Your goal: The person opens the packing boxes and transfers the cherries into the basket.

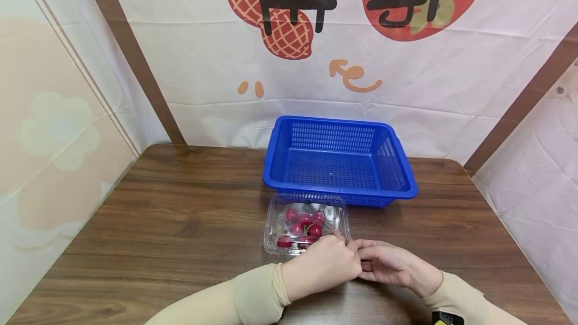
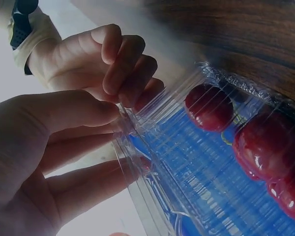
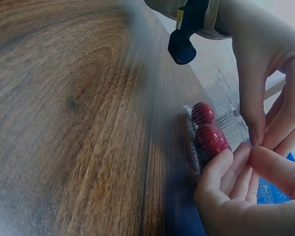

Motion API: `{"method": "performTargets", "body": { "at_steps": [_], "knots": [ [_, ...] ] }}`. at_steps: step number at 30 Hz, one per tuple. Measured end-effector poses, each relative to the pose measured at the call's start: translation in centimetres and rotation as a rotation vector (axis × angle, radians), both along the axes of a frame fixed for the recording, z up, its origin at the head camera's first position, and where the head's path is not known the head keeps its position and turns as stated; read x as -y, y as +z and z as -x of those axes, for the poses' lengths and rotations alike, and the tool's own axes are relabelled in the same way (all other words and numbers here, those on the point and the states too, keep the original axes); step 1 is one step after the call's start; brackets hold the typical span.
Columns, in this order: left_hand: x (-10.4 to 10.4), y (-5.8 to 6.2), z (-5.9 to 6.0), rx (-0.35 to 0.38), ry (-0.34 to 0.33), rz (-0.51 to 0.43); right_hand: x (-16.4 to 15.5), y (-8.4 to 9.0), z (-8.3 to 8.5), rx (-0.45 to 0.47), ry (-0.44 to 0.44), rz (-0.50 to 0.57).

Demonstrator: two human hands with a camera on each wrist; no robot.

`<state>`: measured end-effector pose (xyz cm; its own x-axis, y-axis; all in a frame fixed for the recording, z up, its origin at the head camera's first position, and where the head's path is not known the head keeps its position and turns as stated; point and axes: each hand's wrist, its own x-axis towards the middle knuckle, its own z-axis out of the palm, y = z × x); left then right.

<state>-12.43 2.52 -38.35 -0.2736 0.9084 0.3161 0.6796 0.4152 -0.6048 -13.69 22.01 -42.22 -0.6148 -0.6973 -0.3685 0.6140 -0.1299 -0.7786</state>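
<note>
A clear plastic clamshell box (image 1: 271, 232) with several red cherries (image 1: 314, 230) inside lies in front of the blue basket. At its near right corner, my left hand (image 1: 322, 267) pinches the plastic rim between thumb and fingers, as the left wrist view shows up close. My right hand (image 1: 397, 267) meets it at that same corner from the right. In the right wrist view, the right hand's thumb and forefinger (image 3: 242, 156) come together at the box edge, tip to tip with the left hand (image 3: 275, 64). Green stems show among the cherries.
A blue perforated plastic basket (image 1: 334, 189) stands right behind the box, near the back of the brown wooden table (image 1: 180, 214). A white printed cloth (image 1: 203, 64) hangs behind the table, and more cloth hangs at both sides.
</note>
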Motion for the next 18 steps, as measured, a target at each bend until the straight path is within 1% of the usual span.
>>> {"method": "performTargets", "body": {
  "at_steps": [5,12,18],
  "knots": [
    [-0.12,-0.19,0.07,0.018,-0.002,-0.012,0.19,0.01,-0.13,-0.003,-0.022,-0.019],
    [-0.05,-0.15,0.30,0.036,-0.037,-0.001,0.22,-0.03,-0.02,-0.004,-0.019,-0.017],
    [0.13,-0.11,0.56,0.002,-0.059,0.009,-0.01,-0.16,0.05,-0.019,-0.020,-0.030]
  ]
}}
